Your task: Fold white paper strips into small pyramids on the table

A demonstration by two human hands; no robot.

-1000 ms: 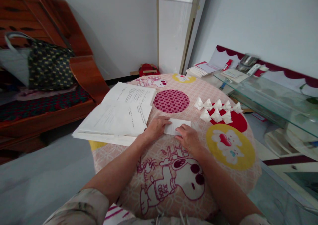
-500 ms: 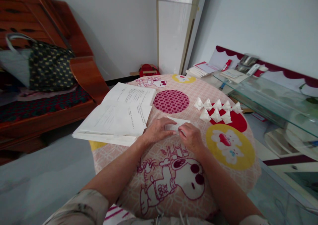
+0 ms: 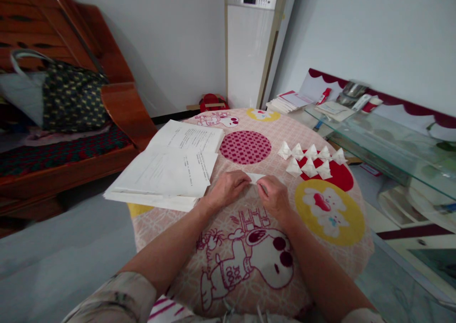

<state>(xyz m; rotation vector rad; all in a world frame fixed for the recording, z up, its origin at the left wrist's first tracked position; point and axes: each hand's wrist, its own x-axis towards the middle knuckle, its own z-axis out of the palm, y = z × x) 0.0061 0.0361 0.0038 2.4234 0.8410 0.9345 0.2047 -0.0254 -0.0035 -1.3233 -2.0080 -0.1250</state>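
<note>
A small piece of white paper [image 3: 254, 176] is stretched between my two hands, low over the patterned tablecloth. My left hand [image 3: 231, 186] pinches its left end with the fingers closed. At the other end, my right hand [image 3: 273, 194] grips the paper between thumb and curled fingers. Much of the sheet is covered by my fingers, so its folds cannot be made out. To the right of my hands stand several folded white paper pyramids [image 3: 309, 167] in two rows. Left of my left hand lies a thick open book [image 3: 164, 168] with printed pages.
The round table's pink tablecloth [image 3: 228, 270] carries cartoon prints. A glass shelf [image 3: 388, 142] with cups and papers borders the table on the right. A stack of papers [image 3: 290, 100] sits at the back right. On the left is a wooden bench [image 3: 123, 107] with a dark bag [image 3: 73, 97].
My left hand has closed on the paper's left end, its fingers drawn together. Less of the white sheet shows now, as a narrower strip between my hands.
</note>
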